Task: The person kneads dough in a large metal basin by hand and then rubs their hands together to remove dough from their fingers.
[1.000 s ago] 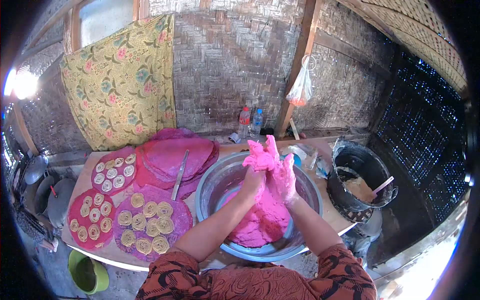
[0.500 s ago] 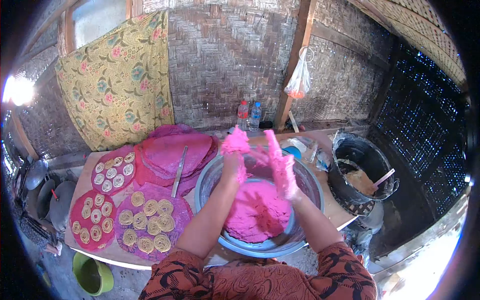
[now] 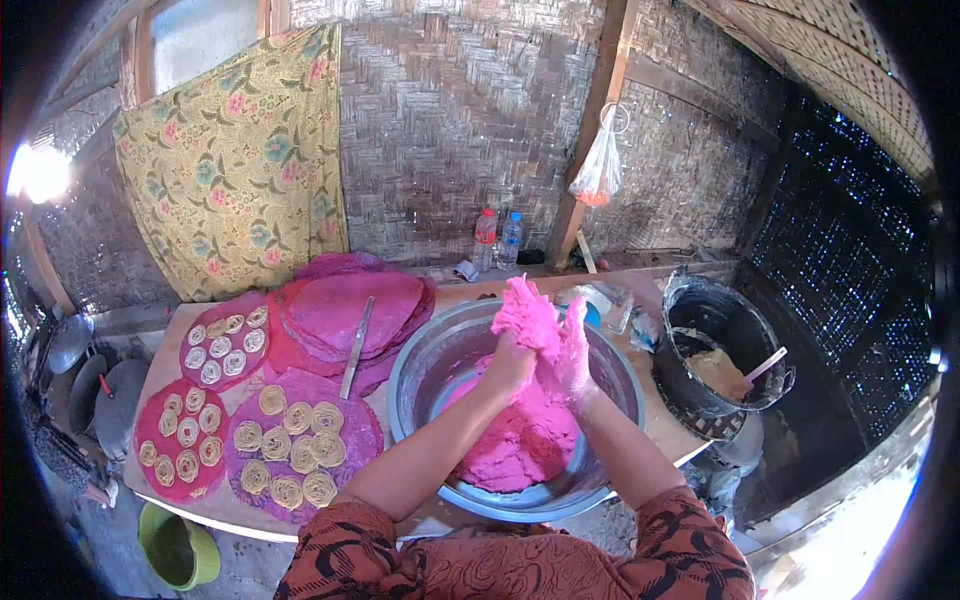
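Note:
Both hands are raised over a wide grey basin [image 3: 398,395] that holds a large mass of pink dough [image 3: 515,450]. Thick pink dough coats the fingers of my left hand [image 3: 522,335], which point up and look apart, though the coating blurs their outline. My right hand [image 3: 570,360] stands upright beside it, fingers stretched and smeared with the same dough. The palms face each other and touch or nearly touch near the wrists; dough hides the exact contact.
Left of the basin, round pink sheets [image 3: 340,310] are stacked with a long flat blade [image 3: 357,350] on top. Coiled noodle-like rounds [image 3: 300,450] lie on other pink sheets. At right stands a black bucket [image 3: 690,380] with a spatula [image 3: 767,365]. Two bottles [image 3: 485,240] stand behind.
My hands have come together from a spread position above the basin. The left hand moved right and slightly down; the right hand moved little.

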`<state>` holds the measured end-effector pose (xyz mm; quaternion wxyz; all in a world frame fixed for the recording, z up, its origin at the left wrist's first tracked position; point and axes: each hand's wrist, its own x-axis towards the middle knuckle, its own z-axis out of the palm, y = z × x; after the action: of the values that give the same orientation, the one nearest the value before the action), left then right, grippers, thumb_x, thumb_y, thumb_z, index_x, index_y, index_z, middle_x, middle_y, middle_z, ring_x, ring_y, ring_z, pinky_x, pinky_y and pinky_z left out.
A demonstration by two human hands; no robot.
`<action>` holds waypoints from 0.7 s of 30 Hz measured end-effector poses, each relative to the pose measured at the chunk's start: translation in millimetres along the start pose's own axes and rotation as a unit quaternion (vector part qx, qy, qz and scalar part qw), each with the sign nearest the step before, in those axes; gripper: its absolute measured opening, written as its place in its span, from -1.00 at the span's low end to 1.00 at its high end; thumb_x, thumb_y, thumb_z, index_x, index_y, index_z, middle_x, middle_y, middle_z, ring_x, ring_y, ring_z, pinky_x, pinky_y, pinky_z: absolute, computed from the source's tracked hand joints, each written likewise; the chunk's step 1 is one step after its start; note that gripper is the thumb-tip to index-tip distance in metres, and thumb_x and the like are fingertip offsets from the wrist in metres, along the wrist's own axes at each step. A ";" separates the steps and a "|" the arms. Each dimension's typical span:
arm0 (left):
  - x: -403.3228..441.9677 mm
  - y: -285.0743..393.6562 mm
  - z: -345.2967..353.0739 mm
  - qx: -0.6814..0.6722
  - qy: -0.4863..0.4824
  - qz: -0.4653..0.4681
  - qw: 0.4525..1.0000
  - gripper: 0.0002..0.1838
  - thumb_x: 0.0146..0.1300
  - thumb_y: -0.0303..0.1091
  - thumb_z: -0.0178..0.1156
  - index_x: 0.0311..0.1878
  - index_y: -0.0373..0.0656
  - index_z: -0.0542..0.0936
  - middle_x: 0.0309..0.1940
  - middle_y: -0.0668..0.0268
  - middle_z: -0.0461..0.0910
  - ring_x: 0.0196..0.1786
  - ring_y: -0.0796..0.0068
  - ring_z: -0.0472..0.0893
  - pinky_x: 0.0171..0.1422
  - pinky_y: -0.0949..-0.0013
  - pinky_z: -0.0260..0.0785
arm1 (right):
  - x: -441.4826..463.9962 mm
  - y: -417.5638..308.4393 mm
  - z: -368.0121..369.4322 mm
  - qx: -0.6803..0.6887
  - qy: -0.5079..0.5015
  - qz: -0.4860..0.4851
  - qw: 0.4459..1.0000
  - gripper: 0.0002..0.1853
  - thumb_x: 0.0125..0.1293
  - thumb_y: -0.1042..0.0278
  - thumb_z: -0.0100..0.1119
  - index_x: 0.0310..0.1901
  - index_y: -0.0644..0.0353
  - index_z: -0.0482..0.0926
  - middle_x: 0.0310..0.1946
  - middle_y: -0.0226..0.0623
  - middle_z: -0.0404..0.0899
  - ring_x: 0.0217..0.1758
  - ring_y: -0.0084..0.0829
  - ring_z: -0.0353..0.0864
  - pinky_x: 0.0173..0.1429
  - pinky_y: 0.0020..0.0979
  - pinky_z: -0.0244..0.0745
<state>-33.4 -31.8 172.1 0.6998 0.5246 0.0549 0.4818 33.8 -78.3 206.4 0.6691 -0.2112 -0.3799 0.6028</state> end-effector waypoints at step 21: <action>19.7 -13.3 -77.0 0.062 0.023 0.020 0.998 -0.67 0.28 -0.28 0.03 0.09 -0.13 0.37 -0.21 0.32 0.49 -0.22 0.43 0.55 -0.14 0.35 0.46 | -4.3 19.9 -12.5 -0.339 -0.050 -0.035 0.939 -0.24 0.16 0.38 0.26 0.33 0.25 0.04 0.19 -0.22 0.30 0.16 -0.42 0.36 0.22 -0.35 0.30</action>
<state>-59.6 35.3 135.9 0.6548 0.5566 0.0903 0.5033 30.5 -76.5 182.8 0.5584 -0.3817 -0.6019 0.4244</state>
